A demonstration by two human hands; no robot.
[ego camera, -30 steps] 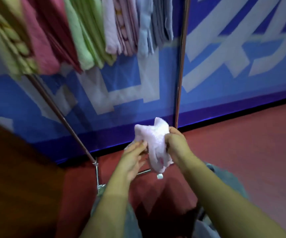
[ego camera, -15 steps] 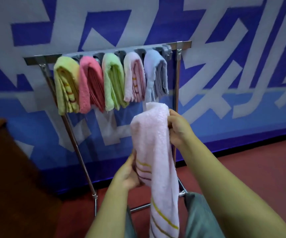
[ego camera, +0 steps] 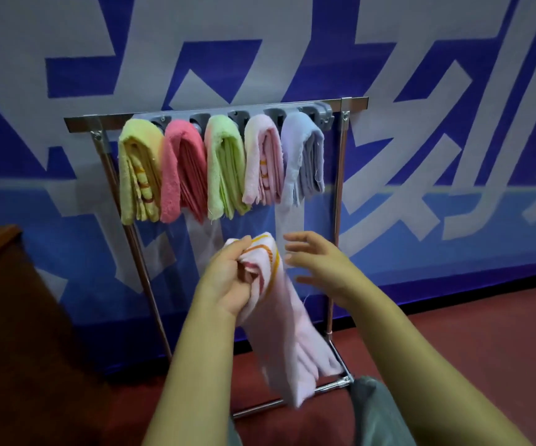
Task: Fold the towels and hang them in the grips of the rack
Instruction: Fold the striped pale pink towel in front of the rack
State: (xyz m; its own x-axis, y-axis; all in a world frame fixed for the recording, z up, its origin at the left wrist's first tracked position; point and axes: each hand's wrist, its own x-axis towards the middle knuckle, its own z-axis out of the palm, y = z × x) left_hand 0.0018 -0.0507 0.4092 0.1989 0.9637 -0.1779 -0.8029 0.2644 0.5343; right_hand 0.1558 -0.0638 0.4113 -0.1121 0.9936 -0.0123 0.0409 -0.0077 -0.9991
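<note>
The left hand (ego camera: 228, 278) has a firm bunch of the pale pink towel (ego camera: 287, 336), fingers curled round its striped end, with orange and red bands showing just above the knuckles. From that grip the towel drops down and away to the right, its loose end hanging low in front of the rack's bottom bar, below both wrists. Just to the right of it, the right hand (ego camera: 316, 265) is open, fingers spread and relaxed, palm facing the towel; whether the fingertips are brushing the cloth or sitting a touch clear of it, I can't tell. Up above both hands stands the rack (ego camera: 353, 103), a metal frame with a grey strip of grips along its top bar. Five folded towels hang there side by side: a yellow towel (ego camera: 139, 175) furthest left of the hands, then a coral towel (ego camera: 183, 175), a green towel (ego camera: 226, 169) almost straight above the left hand, a light pink towel (ego camera: 263, 162), and a lavender towel (ego camera: 303, 156) above the right hand. Beyond the lavender one, at the right end of the strip, a bare bit of grey holder shows. Behind it all runs a blue and white banner (ego camera: 453, 156); a red floor (ego camera: 485, 342) lies under the right forearm, and a brown surface (ego camera: 19, 317) sits off to the left of the left arm.
</note>
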